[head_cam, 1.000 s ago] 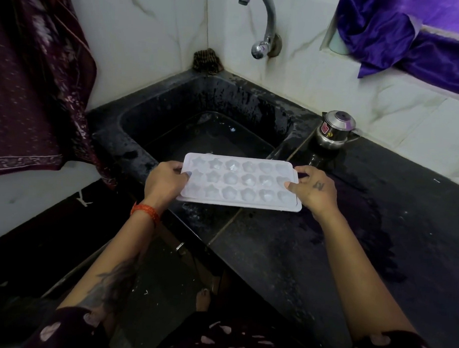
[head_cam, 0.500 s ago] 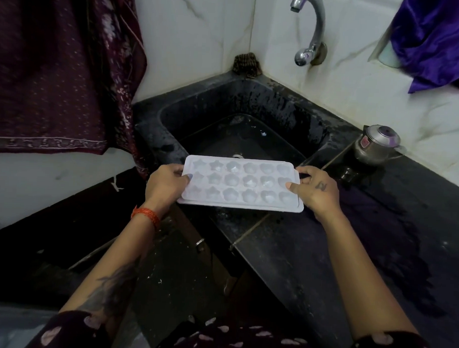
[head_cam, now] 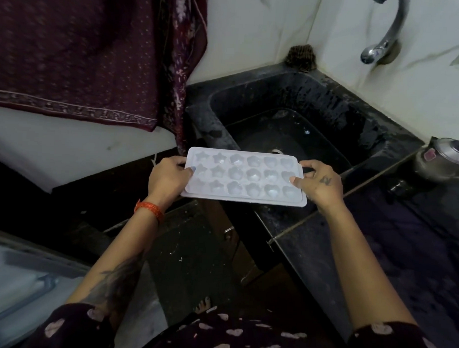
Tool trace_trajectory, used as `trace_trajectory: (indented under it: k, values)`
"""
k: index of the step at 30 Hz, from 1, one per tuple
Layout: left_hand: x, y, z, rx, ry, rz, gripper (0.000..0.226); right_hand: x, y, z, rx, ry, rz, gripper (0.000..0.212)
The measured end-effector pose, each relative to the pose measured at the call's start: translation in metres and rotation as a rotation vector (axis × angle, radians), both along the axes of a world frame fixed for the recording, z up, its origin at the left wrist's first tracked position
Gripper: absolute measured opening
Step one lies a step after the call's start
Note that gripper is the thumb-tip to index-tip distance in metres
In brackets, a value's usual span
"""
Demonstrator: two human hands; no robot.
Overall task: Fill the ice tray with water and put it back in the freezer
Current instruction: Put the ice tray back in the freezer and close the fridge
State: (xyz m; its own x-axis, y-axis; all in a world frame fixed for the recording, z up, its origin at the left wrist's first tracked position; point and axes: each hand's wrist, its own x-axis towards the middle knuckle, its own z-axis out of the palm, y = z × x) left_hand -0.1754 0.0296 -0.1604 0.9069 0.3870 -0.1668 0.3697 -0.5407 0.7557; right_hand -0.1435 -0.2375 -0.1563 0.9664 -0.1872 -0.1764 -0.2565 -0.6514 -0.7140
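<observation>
A white ice tray [head_cam: 245,177] with star and heart shaped cells is held level in the air, over the near edge of the black sink [head_cam: 297,129]. Water glints in its cells. My left hand [head_cam: 168,176] grips the tray's left end, thumb on top. My right hand [head_cam: 318,184] grips its right end, thumb on top and fingers underneath. The chrome tap [head_cam: 384,41] sticks out of the wall above the sink, at the upper right, and no water runs from it.
A small steel kettle [head_cam: 445,160] stands on the wet black counter [head_cam: 403,245] to the right. A maroon cloth [head_cam: 84,54] hangs at the upper left. A pale appliance surface [head_cam: 19,283] shows at the lower left. A scrubber [head_cam: 301,58] sits in the sink corner.
The view has swung left: sink, tap and kettle slid right in the frame, and the pale surface came into view lower left. Both hands keep the same hold on the tray.
</observation>
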Motion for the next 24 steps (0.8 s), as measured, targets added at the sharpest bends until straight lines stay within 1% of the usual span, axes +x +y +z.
trace_trajectory:
  k: [12,17,24]
  values:
    - [-0.057,0.034,-0.012,0.004,0.009,0.173,0.031,-0.014,0.042,-0.012,-0.010,0.009,0.166,0.048]
    - [-0.092,0.036,-0.019,-0.011,0.015,0.277,0.034,-0.024,0.053,-0.013,-0.012,0.020,0.272,0.047]
    - [-0.149,0.035,-0.024,-0.017,0.008,0.425,0.031,-0.048,0.069,-0.011,-0.030,0.018,0.406,0.042]
